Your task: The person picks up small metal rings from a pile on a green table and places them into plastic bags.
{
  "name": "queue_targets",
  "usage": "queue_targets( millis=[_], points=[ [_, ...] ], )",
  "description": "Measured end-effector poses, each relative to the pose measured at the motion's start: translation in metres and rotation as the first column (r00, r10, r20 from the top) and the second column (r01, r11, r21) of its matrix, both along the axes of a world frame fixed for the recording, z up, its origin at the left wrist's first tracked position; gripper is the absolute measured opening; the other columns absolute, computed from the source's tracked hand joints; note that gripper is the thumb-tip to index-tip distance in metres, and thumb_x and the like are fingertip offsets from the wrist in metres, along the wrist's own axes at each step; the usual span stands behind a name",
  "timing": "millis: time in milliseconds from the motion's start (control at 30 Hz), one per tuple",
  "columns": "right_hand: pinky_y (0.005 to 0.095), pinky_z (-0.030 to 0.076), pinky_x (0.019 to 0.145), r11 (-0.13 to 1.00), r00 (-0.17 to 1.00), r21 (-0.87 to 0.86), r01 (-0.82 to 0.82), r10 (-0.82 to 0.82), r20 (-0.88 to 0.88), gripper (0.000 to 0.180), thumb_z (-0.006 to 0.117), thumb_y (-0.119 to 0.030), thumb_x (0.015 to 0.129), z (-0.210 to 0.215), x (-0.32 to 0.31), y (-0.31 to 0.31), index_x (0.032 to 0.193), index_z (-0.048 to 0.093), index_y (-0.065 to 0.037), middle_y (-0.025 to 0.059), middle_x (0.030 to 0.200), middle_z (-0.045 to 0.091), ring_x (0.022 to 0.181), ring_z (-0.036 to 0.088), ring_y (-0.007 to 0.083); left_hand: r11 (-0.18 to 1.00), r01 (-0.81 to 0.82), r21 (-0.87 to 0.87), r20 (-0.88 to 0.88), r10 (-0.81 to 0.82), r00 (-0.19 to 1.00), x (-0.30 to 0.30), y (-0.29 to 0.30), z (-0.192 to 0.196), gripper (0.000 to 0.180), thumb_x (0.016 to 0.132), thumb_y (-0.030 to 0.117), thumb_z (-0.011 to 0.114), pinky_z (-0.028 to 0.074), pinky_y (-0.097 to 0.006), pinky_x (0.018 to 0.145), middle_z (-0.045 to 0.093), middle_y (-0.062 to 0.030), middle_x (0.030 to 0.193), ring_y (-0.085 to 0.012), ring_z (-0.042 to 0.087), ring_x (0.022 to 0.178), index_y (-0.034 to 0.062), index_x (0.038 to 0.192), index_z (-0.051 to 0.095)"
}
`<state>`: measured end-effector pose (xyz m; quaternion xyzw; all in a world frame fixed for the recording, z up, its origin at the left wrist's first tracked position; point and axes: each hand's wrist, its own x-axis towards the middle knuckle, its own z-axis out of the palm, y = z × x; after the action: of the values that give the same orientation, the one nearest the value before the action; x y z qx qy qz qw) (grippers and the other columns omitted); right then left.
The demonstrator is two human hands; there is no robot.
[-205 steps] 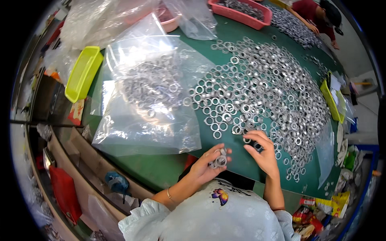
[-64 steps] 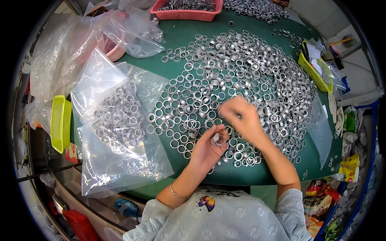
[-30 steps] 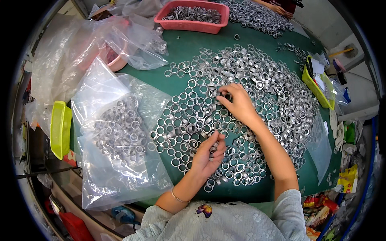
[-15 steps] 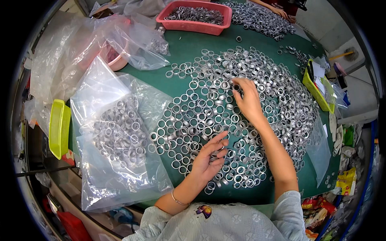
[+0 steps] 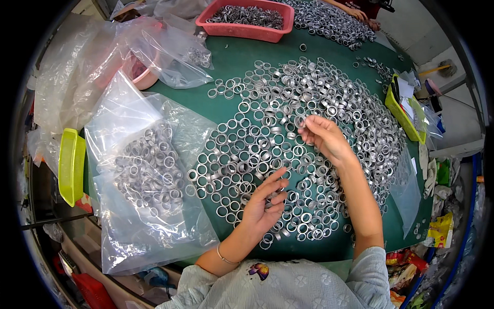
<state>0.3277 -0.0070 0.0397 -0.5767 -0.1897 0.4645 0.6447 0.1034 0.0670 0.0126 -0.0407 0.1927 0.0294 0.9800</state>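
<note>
Many small grey metal rings point(image 5: 234, 135) lie spread over the green table point(image 5: 234, 54), flat and single on the left, heaped on the right. My right hand point(image 5: 329, 140) is over the middle of the heap, thumb and fingertips pinched together at a metal ring. Nearer to me, my left hand point(image 5: 263, 208) hovers above the front of the spread, palm turned inward. Its index finger points out while the other fingers curl around what look like a few rings, partly hidden by the fingers.
On the left lies a clear plastic bag point(image 5: 110, 242) with rings in it. A red tub point(image 5: 247, 32) of metal parts stands at the back, near another person's hand point(image 5: 357, 14). Green baskets sit at the left point(image 5: 72, 167) and right point(image 5: 404, 116) edges.
My right hand has drawn back toward me and turned, its fingers closing from spread to a pinch. My left hand has barely moved.
</note>
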Motion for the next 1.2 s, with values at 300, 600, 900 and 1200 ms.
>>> queue_targets(
  millis=[300,600,900,1200],
  points=[
    [0.0211,0.044,0.062,0.935,0.872,-0.180,-0.305,0.350,0.343,0.013,0.065,-0.017,0.085,0.032,-0.041,-0.013,0.084,0.069,-0.004,0.0024,0.083,0.066,0.069,0.056,0.0068,0.984,-0.048,0.174,-0.300,0.099,0.949,0.013,-0.002,0.033,0.039,0.091,0.018,0.059,0.032,-0.014,0.041,0.058,-0.0034,0.097,-0.0082,0.054,0.070,0.0100,0.128,0.049],
    [0.0411,0.037,0.085,0.965,-0.118,-0.064,0.255,0.097,0.988,0.023,0.070,-0.019,0.075,-0.038,0.016,0.051,0.089,0.066,-0.002,0.0105,0.103,0.057,0.099,0.048,0.0292,0.998,0.060,0.036,-0.013,-0.060,0.998,0.005,0.001,0.000,0.027,0.090,0.012,0.058,0.026,-0.014,0.036,0.053,-0.0043,0.088,-0.0054,0.039,0.056,0.0074,0.117,0.056],
    [0.0392,0.043,0.079,0.993,0.435,-0.034,-0.116,0.081,0.897,0.012,0.063,-0.015,0.081,0.005,-0.052,0.004,0.080,0.062,-0.002,0.0095,0.085,0.062,0.086,0.057,0.0292,0.997,0.013,0.070,-0.425,0.018,0.905,0.019,0.001,0.038,0.029,0.092,0.017,0.055,0.034,-0.014,0.037,0.058,-0.0078,0.094,-0.0077,0.048,0.059,0.0081,0.120,0.054],
    [0.0577,0.029,0.097,0.793,-0.034,-0.185,0.580,0.250,0.968,0.051,0.059,-0.046,0.084,-0.038,0.058,-0.029,0.124,0.056,-0.014,0.0199,0.133,0.044,0.125,0.035,0.0417,0.995,0.082,-0.056,0.018,-0.082,0.997,0.004,-0.001,0.002,0.021,0.090,0.011,0.055,0.029,-0.015,0.033,0.050,-0.0058,0.084,-0.0074,0.040,0.056,0.0048,0.111,0.057]
  ],
)
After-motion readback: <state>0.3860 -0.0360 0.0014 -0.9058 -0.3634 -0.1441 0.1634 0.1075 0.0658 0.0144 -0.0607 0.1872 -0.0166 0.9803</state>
